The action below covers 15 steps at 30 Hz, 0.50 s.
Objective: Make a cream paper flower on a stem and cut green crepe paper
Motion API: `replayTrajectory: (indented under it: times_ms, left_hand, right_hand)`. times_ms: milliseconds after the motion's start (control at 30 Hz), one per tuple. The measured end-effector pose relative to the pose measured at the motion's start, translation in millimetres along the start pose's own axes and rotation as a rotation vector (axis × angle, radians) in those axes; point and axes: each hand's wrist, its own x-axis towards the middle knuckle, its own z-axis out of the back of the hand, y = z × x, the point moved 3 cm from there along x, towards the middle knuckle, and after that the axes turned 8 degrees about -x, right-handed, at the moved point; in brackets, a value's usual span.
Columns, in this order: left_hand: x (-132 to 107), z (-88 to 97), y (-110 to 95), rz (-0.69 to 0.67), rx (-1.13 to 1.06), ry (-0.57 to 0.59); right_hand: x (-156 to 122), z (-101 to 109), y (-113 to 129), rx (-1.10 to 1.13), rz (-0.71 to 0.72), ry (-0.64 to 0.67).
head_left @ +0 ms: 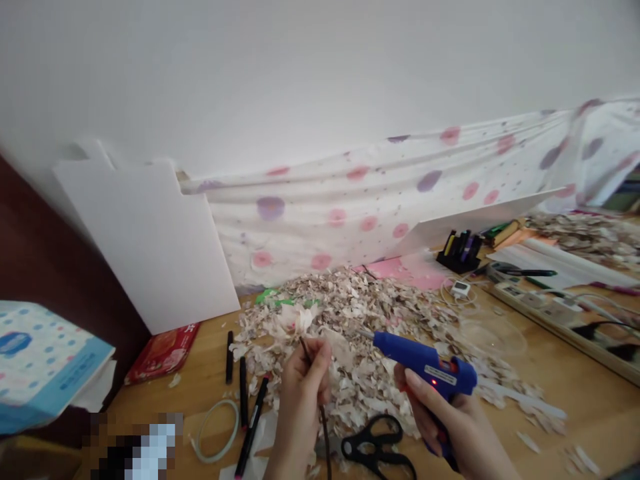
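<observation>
Low in the middle, my left hand is closed around a thin dark stem, whose lower end hangs below the fist. Pale petals sit at the stem's top, hard to tell apart from the pile behind. My right hand grips a blue hot glue gun with a red light lit on its side. The gun's nozzle points left toward the petals, apart from them. From its back end sticks a whitish glue stick. Loose dried petals are heaped behind and between both hands.
Black-handled scissors lie below the hands. Left are black markers, a pale ring, a red packet and a white board. A power strip and pen holder stand right. Spotted cloth covers the wall's base.
</observation>
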Motion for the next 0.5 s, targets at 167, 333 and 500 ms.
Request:
replayTrajectory:
  times_ms: [167, 333, 500]
  left_hand:
    - [20.7, 15.7, 8.1, -0.011, -0.025, -0.120]
    - [11.4, 21.2, 2.4, -0.005, -0.105, -0.135]
    - [-21.0, 9.0, -7.2, 0.025, -0.230, -0.164]
  right_hand:
    - [3.9, 17.4, -3.7, 0.067, -0.022, -0.029]
    - [-6.0, -0.8, -8.2, -0.016, -0.023, 0.043]
    - [-15.2, -26.2, 4.9, -0.239, 0.176, 0.001]
